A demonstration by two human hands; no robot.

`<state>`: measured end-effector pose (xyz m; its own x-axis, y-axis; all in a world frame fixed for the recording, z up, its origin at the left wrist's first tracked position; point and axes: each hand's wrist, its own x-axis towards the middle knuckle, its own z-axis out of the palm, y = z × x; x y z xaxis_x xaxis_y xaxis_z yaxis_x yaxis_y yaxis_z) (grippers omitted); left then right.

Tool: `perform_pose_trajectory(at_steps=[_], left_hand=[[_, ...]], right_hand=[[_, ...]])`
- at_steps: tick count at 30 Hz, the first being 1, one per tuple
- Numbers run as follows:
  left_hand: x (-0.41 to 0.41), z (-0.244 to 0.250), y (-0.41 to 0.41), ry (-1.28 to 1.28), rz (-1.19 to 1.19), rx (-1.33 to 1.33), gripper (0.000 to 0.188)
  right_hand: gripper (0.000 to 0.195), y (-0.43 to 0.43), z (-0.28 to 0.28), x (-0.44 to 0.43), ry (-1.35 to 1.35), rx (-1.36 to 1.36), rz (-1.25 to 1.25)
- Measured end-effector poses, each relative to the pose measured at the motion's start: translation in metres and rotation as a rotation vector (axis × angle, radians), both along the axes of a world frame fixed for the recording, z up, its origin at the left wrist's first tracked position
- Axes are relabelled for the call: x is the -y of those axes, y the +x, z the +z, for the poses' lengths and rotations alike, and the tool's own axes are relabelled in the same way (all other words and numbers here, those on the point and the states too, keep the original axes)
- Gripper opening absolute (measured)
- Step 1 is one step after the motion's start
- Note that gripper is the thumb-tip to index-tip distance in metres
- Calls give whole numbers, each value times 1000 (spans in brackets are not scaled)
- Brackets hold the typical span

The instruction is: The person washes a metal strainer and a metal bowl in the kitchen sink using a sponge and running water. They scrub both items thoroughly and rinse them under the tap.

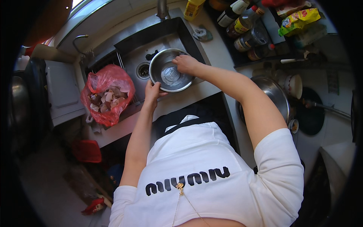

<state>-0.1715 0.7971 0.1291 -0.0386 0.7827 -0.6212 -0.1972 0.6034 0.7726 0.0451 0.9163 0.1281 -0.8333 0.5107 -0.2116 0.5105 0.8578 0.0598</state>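
Note:
A round stainless steel bowl (155, 66) sits tilted at the front of the sink (133, 63). Its inner bottom is pale and glossy, perhaps wet. My left hand (153, 91) grips the near-left rim, thumb on top. Over the bowl's right side, my right hand (185, 63) reaches in with curled fingers. Something small may be under those fingertips, but they hide it. Left of the bowl, the sink drain (143, 70) is visible, with a dark scrap (152, 55) just above it.
An open red plastic bag (124, 103) of eggshells (109, 98) stands left of the drain. Behind the sink rise a faucet (162, 10) and a yellow bottle (193, 10). Several sauce bottles (239, 27) stand at the right. A larger steel basin (273, 93) is beside my right arm.

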Motion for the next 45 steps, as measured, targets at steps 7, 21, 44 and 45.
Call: perform_pose_trajectory(at_steps=[7, 21, 44, 45], left_hand=[[-1, -13, 9, 93, 48, 30, 23], [-4, 0, 5, 72, -34, -90, 23], [23, 15, 22, 84, 31, 3, 27], [20, 15, 19, 84, 15, 4, 25]], right_hand=[[29, -17, 5, 30, -374, 318, -101], [18, 1, 5, 1, 286, 344, 367], [20, -127, -28, 8, -459, -1754, -1836], [18, -128, -31, 23, -431, -1424, -1599]])
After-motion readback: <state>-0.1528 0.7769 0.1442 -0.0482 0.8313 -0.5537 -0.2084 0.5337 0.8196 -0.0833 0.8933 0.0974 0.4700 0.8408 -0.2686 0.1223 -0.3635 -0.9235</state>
